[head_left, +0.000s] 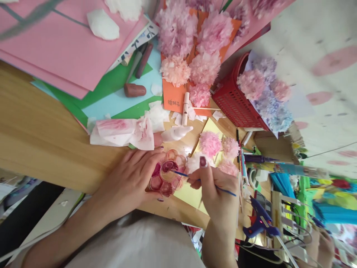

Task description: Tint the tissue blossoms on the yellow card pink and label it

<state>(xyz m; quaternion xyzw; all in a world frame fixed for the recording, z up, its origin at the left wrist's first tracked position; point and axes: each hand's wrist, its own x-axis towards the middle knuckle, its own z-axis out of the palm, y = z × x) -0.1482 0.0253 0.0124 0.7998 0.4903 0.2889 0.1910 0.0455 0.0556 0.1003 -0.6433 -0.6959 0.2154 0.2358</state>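
Note:
My left hand [132, 175] grips the edge of a small flower-shaped paint palette [156, 183], whose round wells hold red, pink and magenta paint. A thin blue paintbrush [225, 191] is pinched in my right hand [214, 182], with its tip in a dark magenta well. Just past the palette lie a white paper piece twisted to a point [177, 133] and a crumpled tissue stained pink [119, 130]. Beside my right hand, pink paper flowers [210, 144] rest on yellow paper [192, 193].
A red basket [232, 100] holds pink and blue paper flowers. More fluffy flowers [178, 29] lie on orange card [173, 96]. A blue glue gun [259, 219] stands at the right among cables. Pink sheets [55, 48] cover the far left; a brown marker cap [135, 90] lies nearby.

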